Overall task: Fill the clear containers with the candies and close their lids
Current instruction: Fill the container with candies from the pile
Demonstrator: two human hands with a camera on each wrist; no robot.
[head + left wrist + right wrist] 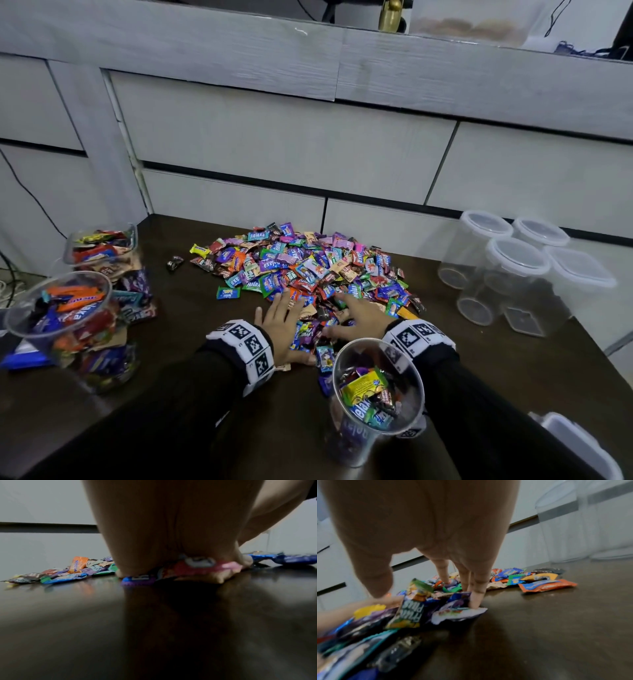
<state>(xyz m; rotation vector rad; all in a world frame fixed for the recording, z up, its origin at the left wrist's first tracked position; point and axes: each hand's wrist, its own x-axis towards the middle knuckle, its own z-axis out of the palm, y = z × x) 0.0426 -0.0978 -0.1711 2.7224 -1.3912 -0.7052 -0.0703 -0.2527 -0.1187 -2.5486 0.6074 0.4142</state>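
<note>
A big heap of wrapped candies (308, 270) lies on the dark table (496, 377). My left hand (281, 322) and right hand (359, 315) lie on its near edge, fingers straight, with a small bunch of candies (315, 329) between them. In the left wrist view the left hand (171, 534) presses candies (180, 569) onto the table. The right hand (436, 534) has its fingertips (475, 601) dug into wrappers (412, 608). A clear round container (376, 394), open and partly filled, stands in front of my right wrist.
Two lidless containers full of candy stand at the left, one round (65, 315), one square (106, 250). Several empty lidded clear containers (513, 267) cluster at the right. A white lidded box (575, 445) sits at the near right corner. White cabinet fronts (308, 144) rise behind the table.
</note>
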